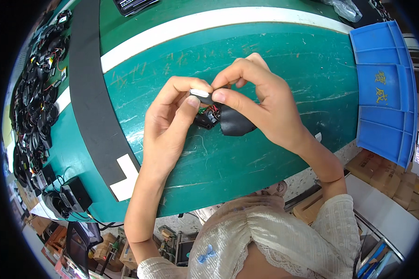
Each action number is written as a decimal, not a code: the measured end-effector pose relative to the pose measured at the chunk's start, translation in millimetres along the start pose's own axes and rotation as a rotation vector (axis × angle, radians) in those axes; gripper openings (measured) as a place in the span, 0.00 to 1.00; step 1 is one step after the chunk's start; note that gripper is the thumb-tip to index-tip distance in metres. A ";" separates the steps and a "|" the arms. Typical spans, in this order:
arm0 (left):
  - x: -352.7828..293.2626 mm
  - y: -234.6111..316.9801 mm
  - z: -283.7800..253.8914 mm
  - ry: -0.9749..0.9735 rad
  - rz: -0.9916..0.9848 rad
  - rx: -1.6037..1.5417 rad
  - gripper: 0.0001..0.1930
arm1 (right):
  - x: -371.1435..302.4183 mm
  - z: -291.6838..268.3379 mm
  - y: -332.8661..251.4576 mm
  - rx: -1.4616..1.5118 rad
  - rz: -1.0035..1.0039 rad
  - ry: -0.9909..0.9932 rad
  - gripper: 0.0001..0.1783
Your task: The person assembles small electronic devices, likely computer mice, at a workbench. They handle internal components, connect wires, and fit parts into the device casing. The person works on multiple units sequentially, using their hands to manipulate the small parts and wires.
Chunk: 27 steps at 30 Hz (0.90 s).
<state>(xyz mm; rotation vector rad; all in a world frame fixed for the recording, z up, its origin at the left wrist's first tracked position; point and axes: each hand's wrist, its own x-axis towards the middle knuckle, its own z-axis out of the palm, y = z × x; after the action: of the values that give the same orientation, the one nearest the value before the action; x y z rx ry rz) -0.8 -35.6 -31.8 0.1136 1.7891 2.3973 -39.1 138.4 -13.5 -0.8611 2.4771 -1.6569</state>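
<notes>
Above the middle of the green table, my left hand pinches a small dark part with a white strip between thumb and fingertips. My right hand is closed at the right end of that same part, thumb and index finger pressed together on it. Just below the fingers is an opened black device housing, with red wires and a bit of green circuit board showing inside. A smooth, curved black shell sits beside it, under my right hand. Whether wires join the pinched part to the housing is hidden.
Many black devices with loose wires are heaped along the left side. A black strip runs down the green table. Black adapters with cables lie at the near left corner. A blue plastic bin stands at the right edge.
</notes>
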 end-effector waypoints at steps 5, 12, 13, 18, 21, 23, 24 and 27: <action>3.2 2.3 -0.4 -0.037 -0.019 -0.060 0.09 | -0.1 2.9 4.0 0.017 -0.060 0.050 0.07; 2.7 3.7 1.0 -0.037 -0.075 -0.118 0.12 | -1.4 6.9 6.2 -0.140 -0.170 0.117 0.12; 2.8 3.8 2.4 -0.032 -0.084 -0.114 0.13 | -1.6 8.4 5.5 -0.142 -0.164 0.142 0.13; 3.7 3.4 -1.0 -0.088 -0.066 -0.044 0.15 | -6.2 11.2 1.1 -0.269 -0.252 0.162 0.21; 2.3 11.5 9.2 -0.050 -0.115 -0.092 0.16 | -7.4 17.4 0.1 -0.218 -0.250 0.223 0.19; 2.5 10.1 8.1 -0.077 -0.096 -0.071 0.17 | -7.7 16.6 -0.3 -0.182 -0.219 0.209 0.17; 2.2 9.3 6.7 -0.089 -0.086 -0.060 0.17 | -7.5 16.4 -0.7 -0.163 -0.205 0.202 0.16; 1.3 6.8 2.4 -0.154 -0.092 -0.049 0.18 | -4.4 12.3 -2.6 -0.251 -0.238 0.149 0.13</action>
<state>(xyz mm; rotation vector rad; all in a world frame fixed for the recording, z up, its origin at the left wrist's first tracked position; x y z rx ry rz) -2.3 -35.1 -24.6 0.2005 1.6313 2.2986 -30.2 129.3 -17.7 -1.1388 2.8283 -1.5450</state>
